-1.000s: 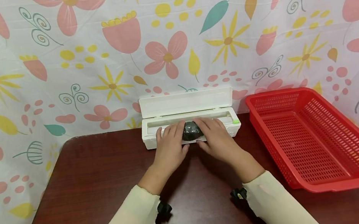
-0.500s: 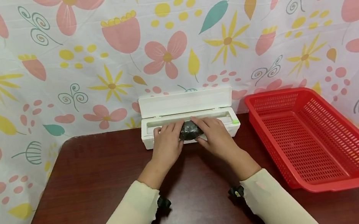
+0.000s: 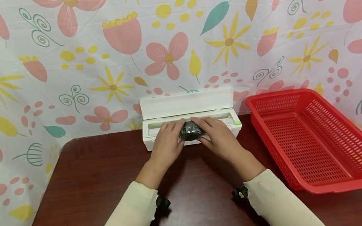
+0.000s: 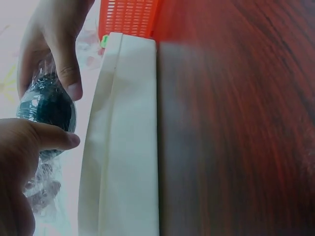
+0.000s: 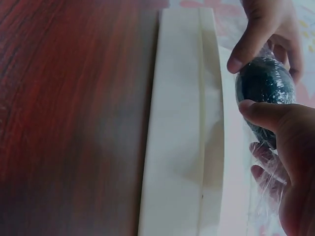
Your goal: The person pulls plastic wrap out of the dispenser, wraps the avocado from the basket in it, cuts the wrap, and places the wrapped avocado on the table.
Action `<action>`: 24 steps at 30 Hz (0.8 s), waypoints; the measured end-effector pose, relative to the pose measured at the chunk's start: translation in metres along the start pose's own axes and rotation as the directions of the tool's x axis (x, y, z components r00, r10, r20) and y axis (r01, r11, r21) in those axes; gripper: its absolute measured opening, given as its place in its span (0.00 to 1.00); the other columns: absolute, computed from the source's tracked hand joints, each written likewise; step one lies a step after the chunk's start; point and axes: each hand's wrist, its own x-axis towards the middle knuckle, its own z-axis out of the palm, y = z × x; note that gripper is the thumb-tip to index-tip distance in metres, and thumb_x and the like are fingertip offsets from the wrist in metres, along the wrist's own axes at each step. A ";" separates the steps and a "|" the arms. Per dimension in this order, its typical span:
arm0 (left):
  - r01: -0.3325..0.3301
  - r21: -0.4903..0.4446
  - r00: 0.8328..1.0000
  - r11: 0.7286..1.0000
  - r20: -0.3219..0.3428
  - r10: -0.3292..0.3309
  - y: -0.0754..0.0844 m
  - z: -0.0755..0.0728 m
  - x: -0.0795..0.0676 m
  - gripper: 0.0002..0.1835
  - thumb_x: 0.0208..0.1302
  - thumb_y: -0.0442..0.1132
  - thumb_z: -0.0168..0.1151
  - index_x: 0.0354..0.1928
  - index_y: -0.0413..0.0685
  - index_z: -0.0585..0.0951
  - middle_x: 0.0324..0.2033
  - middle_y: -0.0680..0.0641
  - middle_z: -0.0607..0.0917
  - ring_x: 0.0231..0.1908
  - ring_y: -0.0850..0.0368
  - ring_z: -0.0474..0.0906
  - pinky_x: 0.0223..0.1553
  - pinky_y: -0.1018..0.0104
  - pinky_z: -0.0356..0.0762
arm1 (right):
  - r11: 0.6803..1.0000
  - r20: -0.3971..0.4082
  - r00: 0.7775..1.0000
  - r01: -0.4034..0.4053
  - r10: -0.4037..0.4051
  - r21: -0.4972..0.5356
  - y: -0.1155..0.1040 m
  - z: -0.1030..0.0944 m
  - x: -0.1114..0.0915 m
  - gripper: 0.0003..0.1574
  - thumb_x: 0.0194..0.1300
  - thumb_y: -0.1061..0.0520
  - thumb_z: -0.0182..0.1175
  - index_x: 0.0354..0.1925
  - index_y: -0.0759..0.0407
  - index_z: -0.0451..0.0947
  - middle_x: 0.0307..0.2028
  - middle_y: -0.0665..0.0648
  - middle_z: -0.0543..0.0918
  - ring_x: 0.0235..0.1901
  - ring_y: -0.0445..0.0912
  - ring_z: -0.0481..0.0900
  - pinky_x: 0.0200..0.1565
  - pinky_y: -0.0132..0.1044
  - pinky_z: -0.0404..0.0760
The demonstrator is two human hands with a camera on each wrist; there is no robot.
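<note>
Between both hands is a dark green, egg-shaped thing [image 3: 190, 130] wrapped in clear cling film, much like an avocado. My left hand [image 3: 167, 141] grips its left end, with the thumb low and the fingers over the far side. On the opposite end, my right hand [image 3: 218, 134] holds it the same way. Loose, crumpled film [image 4: 44, 189] trails around my left fingers in the left wrist view; more film [image 5: 270, 182] bunches by my right fingers in the right wrist view. Right behind the hands stands a white cling film dispenser [image 3: 150, 145], its lid [image 3: 187, 103] raised.
A green slider [image 3: 237, 122] sits at the dispenser's right end. To the right, a red perforated plastic basket [image 3: 278, 153] stands on the dark brown table [image 3: 102, 195]. A floral-print cloth [image 3: 164, 25] hangs behind the table.
The wrapped thing has shifted slightly left and away, turning a little between the hands. Both hands moved with it, their fingers reaching further around its ends. Dispenser and basket stay put.
</note>
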 end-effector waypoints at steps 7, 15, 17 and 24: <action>-0.039 0.029 0.999 0.999 -0.014 0.039 -0.001 -0.006 0.003 0.36 0.55 0.35 0.76 0.66 0.50 0.74 0.53 0.47 0.85 0.51 0.47 0.80 0.58 0.55 0.76 | 1.000 -0.011 1.000 0.017 -0.018 -0.012 -0.001 -0.007 0.003 0.45 0.58 0.58 0.75 0.71 0.48 0.69 0.53 0.59 0.82 0.52 0.58 0.81 0.58 0.54 0.76; -0.037 0.032 0.999 0.999 0.007 0.037 0.000 -0.016 0.007 0.35 0.57 0.36 0.76 0.67 0.51 0.74 0.53 0.48 0.85 0.48 0.47 0.79 0.54 0.53 0.77 | 1.000 0.000 1.000 0.009 -0.009 -0.030 -0.001 -0.014 0.006 0.45 0.59 0.55 0.74 0.72 0.46 0.69 0.54 0.58 0.83 0.53 0.57 0.80 0.57 0.55 0.76; -0.037 0.037 0.999 0.999 0.012 0.036 0.000 -0.018 0.008 0.35 0.57 0.37 0.75 0.67 0.52 0.73 0.54 0.48 0.85 0.49 0.47 0.79 0.54 0.52 0.77 | 0.999 0.000 1.000 0.011 -0.011 -0.035 -0.001 -0.015 0.007 0.45 0.59 0.55 0.74 0.72 0.45 0.68 0.54 0.58 0.83 0.53 0.57 0.80 0.56 0.54 0.76; -0.045 0.037 0.999 0.998 -0.011 0.046 -0.001 -0.022 0.009 0.35 0.57 0.38 0.76 0.67 0.53 0.74 0.56 0.49 0.84 0.53 0.46 0.79 0.49 0.50 0.76 | 0.999 -0.010 1.000 0.021 -0.022 -0.040 -0.001 -0.018 0.010 0.45 0.59 0.54 0.74 0.72 0.43 0.69 0.55 0.57 0.83 0.53 0.56 0.79 0.55 0.52 0.75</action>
